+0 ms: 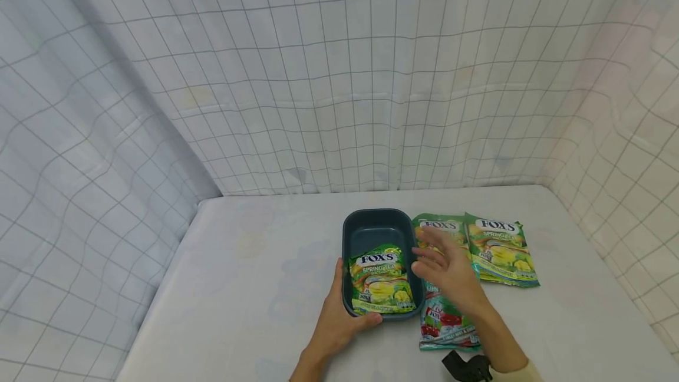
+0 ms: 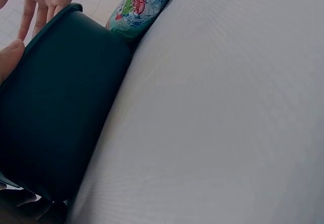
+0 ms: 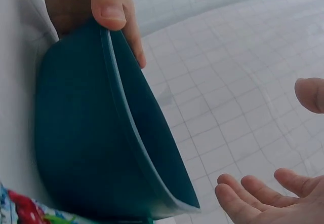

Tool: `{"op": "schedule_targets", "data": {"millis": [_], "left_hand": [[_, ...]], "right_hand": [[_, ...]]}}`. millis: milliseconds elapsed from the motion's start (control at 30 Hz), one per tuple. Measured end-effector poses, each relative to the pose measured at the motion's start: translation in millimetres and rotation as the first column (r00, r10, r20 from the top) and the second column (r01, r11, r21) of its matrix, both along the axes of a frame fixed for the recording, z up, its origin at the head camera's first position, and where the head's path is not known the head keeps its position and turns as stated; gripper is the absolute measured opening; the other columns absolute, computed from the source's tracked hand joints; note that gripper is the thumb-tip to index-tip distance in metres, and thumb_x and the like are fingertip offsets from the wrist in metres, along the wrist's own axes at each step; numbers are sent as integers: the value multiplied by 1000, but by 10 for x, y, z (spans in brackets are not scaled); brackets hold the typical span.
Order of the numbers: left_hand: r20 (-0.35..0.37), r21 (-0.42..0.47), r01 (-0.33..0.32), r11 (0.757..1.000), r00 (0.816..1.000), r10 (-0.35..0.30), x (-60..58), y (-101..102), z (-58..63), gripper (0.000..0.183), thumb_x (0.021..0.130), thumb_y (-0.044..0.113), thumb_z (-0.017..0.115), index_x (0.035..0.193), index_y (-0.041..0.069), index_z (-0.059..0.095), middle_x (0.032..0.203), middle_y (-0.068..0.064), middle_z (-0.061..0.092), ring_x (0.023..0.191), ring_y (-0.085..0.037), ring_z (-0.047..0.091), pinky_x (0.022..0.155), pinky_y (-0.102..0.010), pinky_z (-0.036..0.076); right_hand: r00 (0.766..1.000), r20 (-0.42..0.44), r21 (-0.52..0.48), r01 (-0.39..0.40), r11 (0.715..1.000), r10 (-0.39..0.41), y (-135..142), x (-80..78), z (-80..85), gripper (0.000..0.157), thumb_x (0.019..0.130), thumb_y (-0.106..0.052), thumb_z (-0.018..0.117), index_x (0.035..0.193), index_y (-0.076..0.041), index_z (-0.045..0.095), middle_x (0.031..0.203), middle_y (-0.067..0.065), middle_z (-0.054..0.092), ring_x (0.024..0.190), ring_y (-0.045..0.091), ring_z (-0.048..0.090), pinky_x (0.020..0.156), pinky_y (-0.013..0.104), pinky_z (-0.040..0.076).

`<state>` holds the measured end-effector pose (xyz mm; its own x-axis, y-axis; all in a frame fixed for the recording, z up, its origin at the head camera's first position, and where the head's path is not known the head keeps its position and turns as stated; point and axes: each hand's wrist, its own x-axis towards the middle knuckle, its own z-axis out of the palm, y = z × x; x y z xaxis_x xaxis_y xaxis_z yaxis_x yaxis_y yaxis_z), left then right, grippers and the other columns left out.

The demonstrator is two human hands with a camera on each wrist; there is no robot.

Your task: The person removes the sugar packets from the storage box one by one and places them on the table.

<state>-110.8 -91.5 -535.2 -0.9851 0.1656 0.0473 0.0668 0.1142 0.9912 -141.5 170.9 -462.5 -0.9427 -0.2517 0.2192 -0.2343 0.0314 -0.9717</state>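
A dark teal plastic tub [image 1: 376,212] stands on the white table. Inside, toward its near end, lies a green and yellow FOX'S Spring Tea candy bag [image 1: 383,282]. My left hand [image 1: 335,324] holds the tub's near left corner, thumb over the near rim and fingers along the left side; the right wrist view shows this thumb [image 3: 110,13] on the rim. Above the right rim hovers my right hand [image 1: 451,273], fingers apart and nothing in them. In the right wrist view its palm [image 3: 288,209] faces up beside the tub [image 3: 81,122].
Right of the tub lie a FOX'S bag [image 1: 441,224] partly hidden by my right hand, a second Spring Tea bag [image 1: 502,250], and a teal and red FOX'S bag [image 1: 450,326] nearer me. White grid-patterned cloth [image 1: 339,75] hangs behind and at both sides of the table.
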Motion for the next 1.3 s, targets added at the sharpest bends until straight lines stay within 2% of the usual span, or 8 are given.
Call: {"op": "schedule_targets", "data": {"millis": [233, 300, 467, 633, 800, 967, 1167, 1300], "left_hand": [[-7, -10, 10, 1000, 1000, -10, -21, -3, -5, 132, 75, 29, 93, 165, 14, -2, 164, -4, 31, 147, -22, 33, 118, -55, 26], [-7, -19, 10, 1000, 1000, -10, -25, -5, -2, 132, 75, 29, 93, 165, 13, -2, 164, -5, 31, 147, -22, 33, 118, -54, 26], [-17, -33, 4, 999, 1000, -5, -23, -9, 8, 132, 75, 30, 93, 165, 11, -2, 165, -7, 28, 148, -26, 30, 117, -57, 26], [-25, -36, 3, 999, 1000, -4, -25, -13, 4, 132, 75, 31, 93, 165, 11, -2, 164, -7, 30, 147, -26, 32, 116, -58, 28], [-28, -60, -4, 998, 1000, 3, -27, -15, -2, 132, 75, 33, 93, 165, 12, -1, 164, -7, 31, 147, -26, 33, 116, -58, 29], [-30, -61, -5, 998, 1000, 3, -20, -16, -10, 132, 75, 32, 93, 165, 11, -1, 164, -8, 30, 148, -27, 32, 116, -57, 28], [-20, -65, -13, 998, 1000, 11, -1, -12, -30, 132, 75, 33, 93, 165, 12, -1, 164, -8, 30, 148, -27, 31, 116, -57, 28], [-17, -55, -10, 998, 1000, 9, -3, -8, -43, 131, 75, 32, 93, 165, 13, -1, 163, -6, 32, 146, -25, 34, 115, -56, 29]], "right_hand": [[997, 69, 41, -23, 999, 20, -139, -5, 59, 80, 97, -11, 71, 160, -10, 24, 159, 19, 33, 139, 46, 41, 110, 50, 40], [996, 84, 59, -26, 998, 21, -174, -7, 62, 83, 96, -12, 72, 161, -10, 21, 160, 19, 32, 140, 45, 41, 112, 53, 37], [992, 121, 87, -40, 995, 29, -251, -17, 51, 88, 95, -12, 74, 162, -10, 16, 162, 21, 28, 143, 46, 36, 114, 54, 33], [986, 162, 121, -53, 991, 33, -317, -17, 44, 89, 95, -20, 75, 162, -10, 17, 163, 23, 23, 146, 48, 29, 116, 57, 29], [984, 174, 215, -19, 976, -19, -399, -32, 27, 90, 95, -28, 75, 162, -11, 18, 165, 21, 20, 148, 47, 25, 115, 62, 28], [981, 186, 292, 6, 956, -63, -474, -53, 14, 98, 93, -39, 76, 162, -9, 14, 166, 19, 17, 149, 46, 21, 112, 67, 28], [971, 220, 327, 21, 945, -97, -575, -66, -38, 100, 93, -31, 76, 162, -5, 9, 166, 23, 15, 150, 47, 17, 112, 70, 24], [957, 267, 325, 20, 945, -112, -635, -79, -89, 101, 93, -26, 76, 162, -3, 6, 165, 27, 14, 149, 49, 18, 111, 70, 25]]}}
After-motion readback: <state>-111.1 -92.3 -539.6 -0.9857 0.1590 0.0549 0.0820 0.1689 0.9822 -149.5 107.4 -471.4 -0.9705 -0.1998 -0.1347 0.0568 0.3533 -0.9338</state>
